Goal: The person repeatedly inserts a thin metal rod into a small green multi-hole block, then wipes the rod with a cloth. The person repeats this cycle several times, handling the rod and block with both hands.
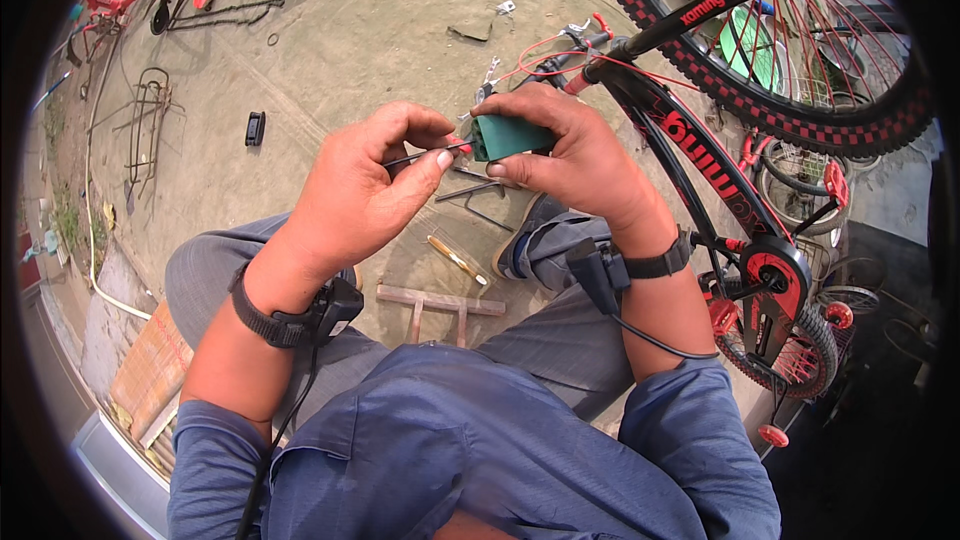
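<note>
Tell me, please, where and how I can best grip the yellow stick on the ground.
Probably at its middle, from above, pinching across its length: the yellow stick is long, narrow and lies along the ground.

This is an outdoor yard used as a bicycle workshop, its sunlit bare ground (pixel 340 40) marked by sharp shadows. A black-and-red bicycle (pixel 712 165) stands close by, with a red bicycle frame (pixel 112 4) and a metal carrier rack (pixel 150 120) lying farther off.
</note>
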`<control>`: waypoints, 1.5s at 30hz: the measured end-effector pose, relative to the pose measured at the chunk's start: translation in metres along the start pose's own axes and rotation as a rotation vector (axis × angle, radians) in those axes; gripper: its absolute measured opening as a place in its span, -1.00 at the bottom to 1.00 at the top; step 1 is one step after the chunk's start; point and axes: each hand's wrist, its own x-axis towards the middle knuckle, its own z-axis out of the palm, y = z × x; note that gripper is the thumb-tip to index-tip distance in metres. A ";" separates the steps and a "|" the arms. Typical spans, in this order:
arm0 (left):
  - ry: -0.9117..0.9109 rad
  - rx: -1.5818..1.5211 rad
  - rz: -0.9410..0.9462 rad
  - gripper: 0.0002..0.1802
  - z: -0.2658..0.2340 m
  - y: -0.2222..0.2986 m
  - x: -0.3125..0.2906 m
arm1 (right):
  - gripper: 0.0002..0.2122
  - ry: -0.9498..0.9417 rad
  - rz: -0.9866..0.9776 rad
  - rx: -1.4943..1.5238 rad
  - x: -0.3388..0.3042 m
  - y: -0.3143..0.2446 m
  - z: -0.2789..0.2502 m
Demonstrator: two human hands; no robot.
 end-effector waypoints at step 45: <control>0.056 -0.188 0.131 -0.76 -0.023 0.006 0.003 | -0.41 -0.189 0.394 0.617 -0.005 -0.001 -0.013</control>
